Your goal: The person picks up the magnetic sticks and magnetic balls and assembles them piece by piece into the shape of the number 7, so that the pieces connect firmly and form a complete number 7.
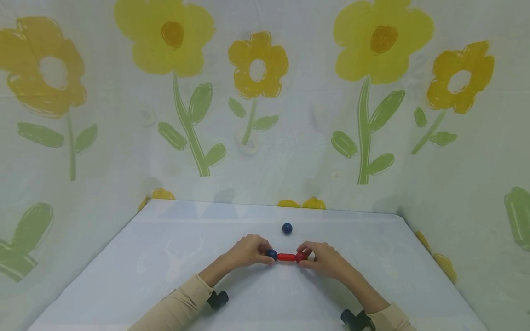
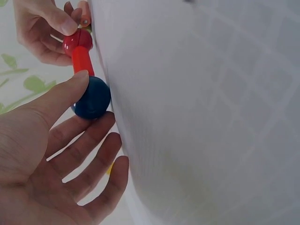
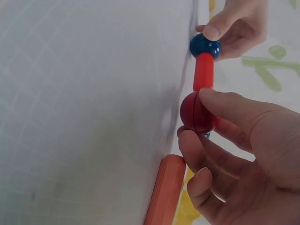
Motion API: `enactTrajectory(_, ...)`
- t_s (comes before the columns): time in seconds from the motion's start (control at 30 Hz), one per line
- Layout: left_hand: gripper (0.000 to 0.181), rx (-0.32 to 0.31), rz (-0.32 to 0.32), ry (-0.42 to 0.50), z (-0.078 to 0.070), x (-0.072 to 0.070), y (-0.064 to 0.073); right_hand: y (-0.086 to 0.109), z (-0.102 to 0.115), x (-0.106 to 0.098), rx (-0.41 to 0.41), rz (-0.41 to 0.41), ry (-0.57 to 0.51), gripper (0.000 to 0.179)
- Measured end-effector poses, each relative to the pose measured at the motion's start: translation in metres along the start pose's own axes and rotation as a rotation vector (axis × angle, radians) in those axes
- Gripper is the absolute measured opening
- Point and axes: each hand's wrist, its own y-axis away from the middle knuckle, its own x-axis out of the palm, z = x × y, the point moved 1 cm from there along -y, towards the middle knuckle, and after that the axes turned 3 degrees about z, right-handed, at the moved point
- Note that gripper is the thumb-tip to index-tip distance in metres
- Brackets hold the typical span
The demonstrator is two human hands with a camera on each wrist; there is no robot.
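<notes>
A red rod (image 1: 286, 257) joins a dark blue ball (image 1: 271, 254) on the left to a red ball (image 1: 301, 257) on the right, low over the white table. My left hand (image 1: 250, 250) pinches the blue ball between thumb and fingertips; in the left wrist view its other fingers are spread. With thumb and fingers, my right hand (image 1: 325, 259) grips the red ball, which has a dark seam line in the right wrist view. Beyond the hands, a second dark blue ball (image 1: 287, 228) rests on the table.
The white table (image 1: 186, 216) is bordered by a flower-print cloth (image 1: 290, 151). An orange-red ridged rod (image 3: 166, 192) lies near my right hand in the right wrist view. Black wrist mounts (image 1: 218, 299) sit under both forearms.
</notes>
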Motion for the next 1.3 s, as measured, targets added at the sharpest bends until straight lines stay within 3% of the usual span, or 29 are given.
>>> enactTrajectory(0.7,0.032,-0.004,-0.009,0.002,0.002,0.001,0.002,0.0,0.001,0.003,0.012,-0.011,0.037,0.029)
enactTrajectory(1.1,0.031,-0.013,-0.005,0.01,-0.001,-0.001,0.002,0.011,-0.003,-0.018,0.066,-0.092,0.044,0.03)
enactTrajectory(1.3,0.032,-0.025,-0.001,0.009,-0.002,-0.002,0.003,0.019,-0.015,-0.03,0.027,-0.09,0.035,0.03)
